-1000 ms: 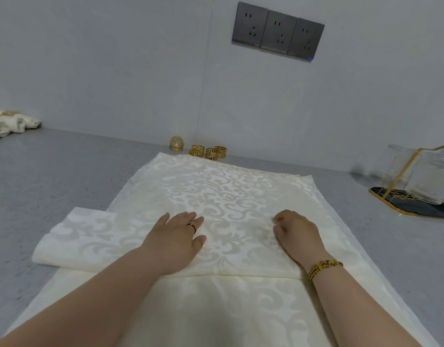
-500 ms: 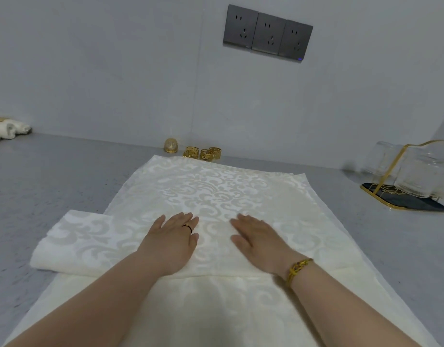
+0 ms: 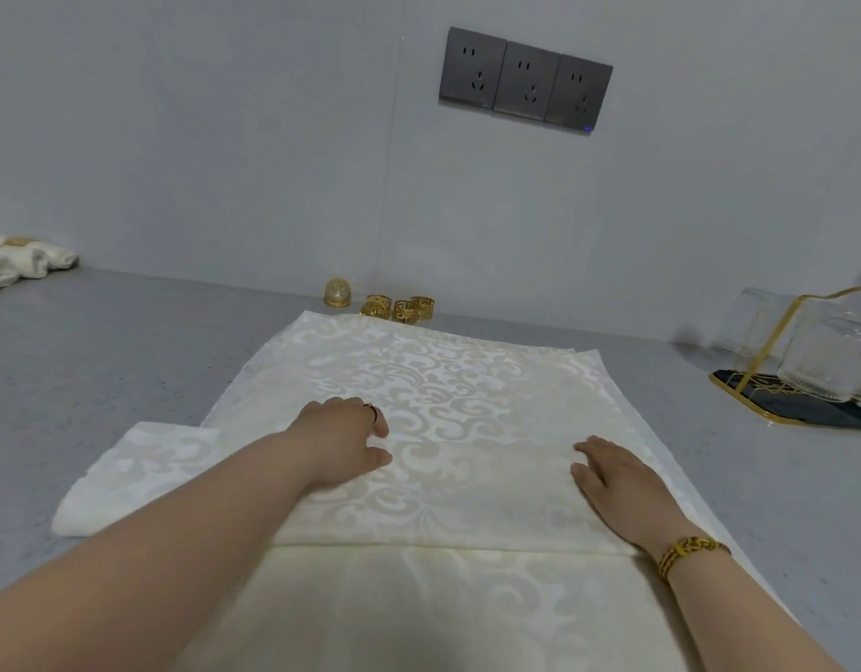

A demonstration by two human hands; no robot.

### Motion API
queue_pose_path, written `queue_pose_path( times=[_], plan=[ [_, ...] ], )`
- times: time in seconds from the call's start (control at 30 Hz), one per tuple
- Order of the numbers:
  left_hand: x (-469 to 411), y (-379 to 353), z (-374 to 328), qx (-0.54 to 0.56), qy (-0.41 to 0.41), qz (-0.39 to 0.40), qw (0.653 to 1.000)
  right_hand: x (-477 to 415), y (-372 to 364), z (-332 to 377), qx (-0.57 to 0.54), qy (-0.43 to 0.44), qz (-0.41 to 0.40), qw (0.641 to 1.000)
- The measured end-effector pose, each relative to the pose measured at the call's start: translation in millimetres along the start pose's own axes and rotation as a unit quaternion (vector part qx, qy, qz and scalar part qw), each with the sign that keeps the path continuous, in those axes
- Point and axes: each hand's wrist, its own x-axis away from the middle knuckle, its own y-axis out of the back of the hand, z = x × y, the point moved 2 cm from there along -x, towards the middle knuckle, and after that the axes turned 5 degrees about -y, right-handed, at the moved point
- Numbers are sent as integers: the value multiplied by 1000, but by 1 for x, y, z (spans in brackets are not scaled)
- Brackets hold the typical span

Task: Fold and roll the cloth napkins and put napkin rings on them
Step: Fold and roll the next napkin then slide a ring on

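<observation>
A cream damask napkin (image 3: 448, 380) lies spread on the grey counter, with a folded band (image 3: 467, 506) laid across it that sticks out to the left. My left hand (image 3: 343, 443) rests on that band near its middle, fingers bent down onto the cloth. My right hand (image 3: 617, 482) lies flat on the band's right part, fingers straight. Three gold napkin rings (image 3: 399, 308) stand against the wall behind the napkin's far edge.
A small gold dome (image 3: 338, 292) sits left of the rings. Rolled napkins (image 3: 16, 261) lie at the far left. At the right, a gold wire rack on a dark tray (image 3: 797, 409) holds upturned glasses. Wall sockets (image 3: 524, 82) are above.
My right hand slid left toward the middle of the folded band, then back out to its right part. My left hand stayed near the middle and bent its fingers.
</observation>
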Motion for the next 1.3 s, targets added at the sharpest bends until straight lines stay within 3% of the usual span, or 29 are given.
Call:
queue_pose_path(
  times=[0.13, 0.27, 0.4, 0.5, 0.57, 0.63, 0.7, 0.77, 0.83, 0.93, 1.0, 1.13, 1.23, 1.3],
  plan=[
    [-14, 12, -3, 18, 30, 73, 997, 0, 1, 2, -10, 9, -13, 1000],
    [-22, 17, -20, 2, 1, 112, 994, -2, 1, -1, -9, 6, -19, 1000],
    [-18, 17, -35, -32, -25, 110, 993, 0, 3, 1, -25, 5, -33, 999],
    [-13, 17, -36, -44, -34, 71, 996, 5, 10, -2, -94, -37, -126, 987],
    [-7, 21, -36, -41, -35, 39, 998, 16, 24, -2, -234, -72, -227, 943],
    [-3, 25, -35, -24, -43, 13, 999, 33, 40, -1, -394, -108, -212, 888],
    [1, 29, -33, -7, -44, -6, 999, 54, 50, 6, -505, -139, -34, 851],
    [3, 32, -35, 9, -48, -18, 999, 77, 46, 19, -515, -156, 196, 820],
    [5, 34, -40, 36, -60, -28, 997, 90, 35, 28, -530, -181, 303, 771],
    [8, 39, -50, 106, -100, -47, 988, 89, 25, 39, -667, -228, 263, 659],
    [9, 41, -54, 161, -125, -61, 977, 83, 17, 48, -727, -235, 191, 616],
    [4, 41, -56, 227, -134, -73, 962, 68, 2, 66, -773, -225, 132, 578],
    [-3, 37, -52, 288, -92, -75, 950, 44, 5, 70, -762, -235, 114, 593],
    [-10, 36, -47, 366, -46, -73, 927, 15, 17, 68, -761, -221, 40, 609]
  ],
)
